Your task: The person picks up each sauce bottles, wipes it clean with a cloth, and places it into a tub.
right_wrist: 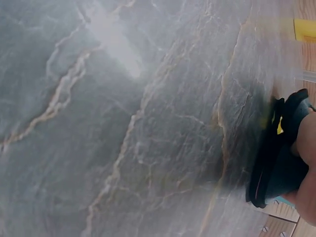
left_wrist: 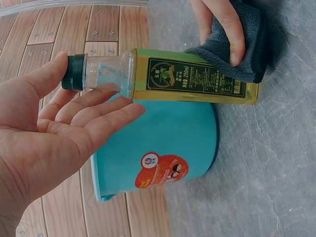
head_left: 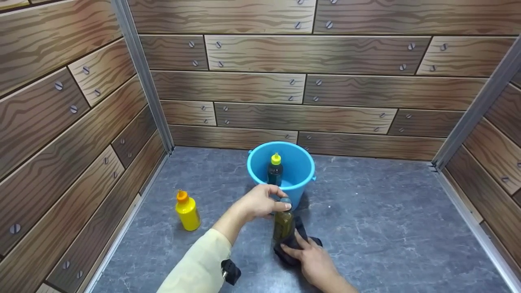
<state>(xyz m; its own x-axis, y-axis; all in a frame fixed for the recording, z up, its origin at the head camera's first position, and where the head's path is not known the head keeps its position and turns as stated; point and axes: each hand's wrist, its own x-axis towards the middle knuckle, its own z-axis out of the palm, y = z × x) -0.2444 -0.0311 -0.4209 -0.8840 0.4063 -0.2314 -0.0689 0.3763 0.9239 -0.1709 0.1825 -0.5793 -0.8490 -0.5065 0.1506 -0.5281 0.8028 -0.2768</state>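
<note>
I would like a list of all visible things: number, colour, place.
Bucket: 1, blue, centre of head view
Sticker: 1, red, on bucket's side
Dark bottle: 1, blackish, yellow-capped, inside bucket
Yellow bottle: 1, yellow, orange-capped, left of bucket
Oil bottle: 1, yellow-green, dark-capped, before bucket
Cloth: 1, dark grey, against oil bottle
Floor: 1, grey, underneath
Walls: 3, brown, back and both sides
Metal strips: several, grey, along walls
Sleeve: 1, cream, left arm
Device: 1, black, at sleeve
Left hand: 1, bare, holding oil bottle's top
Right hand: 1, bare, holding cloth
</note>
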